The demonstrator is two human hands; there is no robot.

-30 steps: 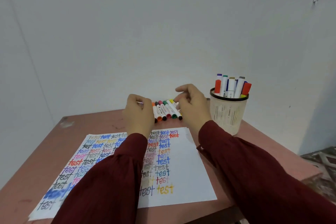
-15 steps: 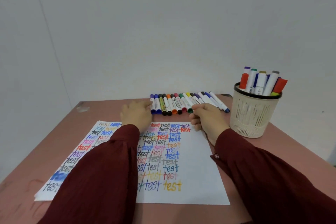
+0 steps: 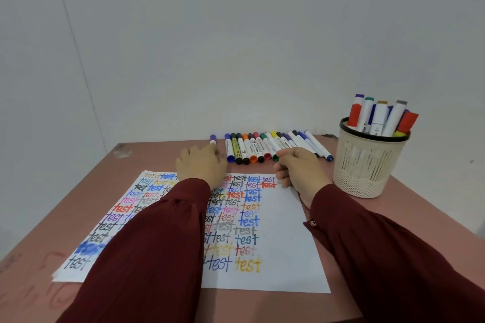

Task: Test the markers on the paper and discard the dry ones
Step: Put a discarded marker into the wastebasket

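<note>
Left hand (image 3: 200,165): back up at the far edge of the paper, fingers curled down over a purple marker (image 3: 213,139). The grip itself is hidden under the hand.
Purple marker: its far end pokes out just past the left fingertips, pointing away, set apart to the left of the row.
Right hand (image 3: 301,172): fingers curled in a loose fist, thumb and forefinger tips at the near ends of the row. I cannot tell whether they pinch a marker or only touch.
Row (image 3: 252,148): capped markers lying side by side on the desk, between the two sets of fingers and running on beyond the right ones. Their caps are blue, black, orange, pink, green and yellow.
Green cap (image 3: 275,157): right at the right fingertips.
Paper (image 3: 286,238): white sheets under both wrists, just nearer than the fingers, covered in columns of the word "test" in many colours. The strip to the right is bare.
Cup (image 3: 364,165): cream mesh with a black rim, upright to the right of the right fingers, apart from them. Thick markers (image 3: 378,118) stand in it.
Desk (image 3: 78,191): reddish brown, against a pale wall.
Sleeves (image 3: 147,257): dark red, on both arms.
</note>
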